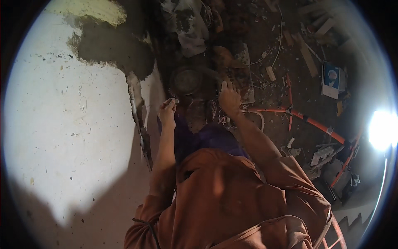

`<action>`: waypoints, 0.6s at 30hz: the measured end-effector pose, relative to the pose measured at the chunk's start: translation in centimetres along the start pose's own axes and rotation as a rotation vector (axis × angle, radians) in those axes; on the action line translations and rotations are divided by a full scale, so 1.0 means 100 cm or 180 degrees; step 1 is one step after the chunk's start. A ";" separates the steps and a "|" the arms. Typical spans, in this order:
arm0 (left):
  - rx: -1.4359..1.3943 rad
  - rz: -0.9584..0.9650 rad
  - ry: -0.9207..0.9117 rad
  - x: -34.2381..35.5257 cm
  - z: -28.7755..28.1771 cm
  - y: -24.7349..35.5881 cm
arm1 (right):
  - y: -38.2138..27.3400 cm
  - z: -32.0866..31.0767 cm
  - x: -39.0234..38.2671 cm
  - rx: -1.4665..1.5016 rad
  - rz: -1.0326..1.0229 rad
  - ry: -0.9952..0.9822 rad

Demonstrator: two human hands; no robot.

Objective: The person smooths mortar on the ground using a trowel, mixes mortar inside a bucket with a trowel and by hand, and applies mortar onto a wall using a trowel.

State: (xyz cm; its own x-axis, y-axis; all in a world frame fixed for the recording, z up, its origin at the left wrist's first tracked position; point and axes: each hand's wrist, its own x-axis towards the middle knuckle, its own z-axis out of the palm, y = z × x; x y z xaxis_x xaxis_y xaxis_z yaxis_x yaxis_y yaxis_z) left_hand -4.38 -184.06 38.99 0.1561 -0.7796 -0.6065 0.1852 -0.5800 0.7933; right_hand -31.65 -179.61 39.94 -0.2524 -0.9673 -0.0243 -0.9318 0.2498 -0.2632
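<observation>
My left hand (167,113) is closed in a pinch beside the wall, with a small pale piece (176,101) at its fingertips. What kind of piece it is, I cannot make out. My right hand (230,98) is held out in front with its fingers curled, and whatever lies under them is hidden in shadow. Just beyond and between the hands stands a dark round bucket-like container (186,81). Several thin wires or cords (224,119) lie below the right hand, close to my purple-clad legs (207,139).
At left rises a white wall (74,137) with a dark patch (112,45) and a rough vertical groove (139,108). Crumpled plastic (190,33) lies ahead. On the littered floor are an orange metal stand (311,120), a blue-and-white box (331,81) and wood strips (306,56). A bright lamp (382,130) glares at right.
</observation>
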 end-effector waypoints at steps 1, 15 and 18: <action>-0.0075 -0.0060 0.0078 0.001 -0.004 0.000 | -0.004 -0.002 -0.003 0.0288 0.0293 -0.0142; 0.0503 0.0054 -0.0630 0.002 0.113 0.001 | 0.112 0.037 -0.176 0.1247 0.1000 -0.1466; 0.0928 0.0331 -0.1433 -0.030 0.189 0.004 | 0.124 0.039 -0.197 0.1351 0.1021 -0.1574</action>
State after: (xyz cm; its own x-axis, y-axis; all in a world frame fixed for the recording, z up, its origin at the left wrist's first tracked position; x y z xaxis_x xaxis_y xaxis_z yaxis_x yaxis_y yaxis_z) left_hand -23.14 -186.40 42.15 -0.2833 -0.8233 -0.4918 -0.0956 -0.4861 0.8687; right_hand -37.22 -157.62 33.37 -0.2553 -0.7811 -0.5699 -0.6249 0.5831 -0.5192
